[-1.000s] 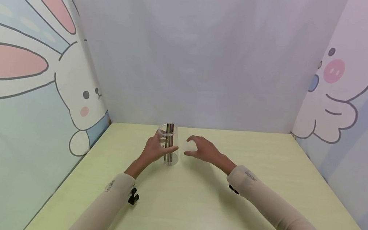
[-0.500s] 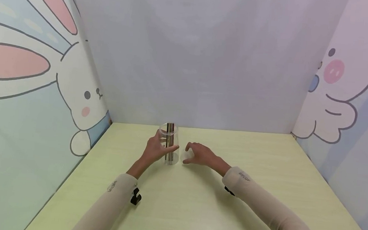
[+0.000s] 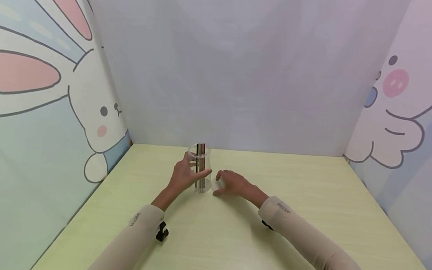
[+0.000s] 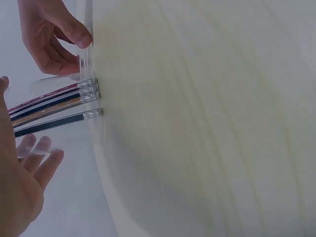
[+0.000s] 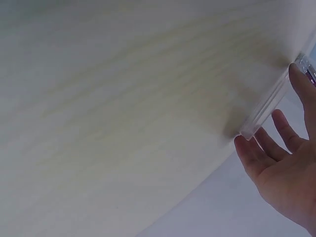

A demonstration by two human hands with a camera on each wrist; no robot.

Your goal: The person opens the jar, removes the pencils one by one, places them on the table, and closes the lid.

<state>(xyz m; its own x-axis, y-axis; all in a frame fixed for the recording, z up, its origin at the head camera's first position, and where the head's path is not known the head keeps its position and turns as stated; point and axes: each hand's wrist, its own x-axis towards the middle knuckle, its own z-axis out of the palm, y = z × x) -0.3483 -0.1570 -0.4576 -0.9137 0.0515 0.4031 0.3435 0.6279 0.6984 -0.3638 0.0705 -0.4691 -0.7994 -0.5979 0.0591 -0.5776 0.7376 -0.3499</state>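
A clear cylindrical container (image 3: pixel 209 163) stands upright on the table, several pencils (image 3: pixel 200 168) inside it. My left hand (image 3: pixel 181 177) grips its left side, thumb across the front. In the left wrist view the metal-ended pencils (image 4: pixel 54 102) rest near the container's bottom. Just right of the base, my right hand (image 3: pixel 233 183) holds a clear, round, shallow piece (image 3: pixel 218 185), like a lid, low at the tabletop. The right wrist view shows this clear piece (image 5: pixel 266 109) between the thumb and fingers of my right hand (image 5: pixel 291 173), its edge against the table.
The pale yellow table (image 3: pixel 207 237) runs back to a plain grey-white curtain (image 3: pixel 225 67). Side panels carry cartoon figures, a rabbit (image 3: pixel 88 98) on the left and a pink-nosed animal (image 3: pixel 395 112) on the right.
My right hand has come down toward the table and slightly nearer me with the clear round piece. My left hand keeps its grip on the container, which has barely shifted.
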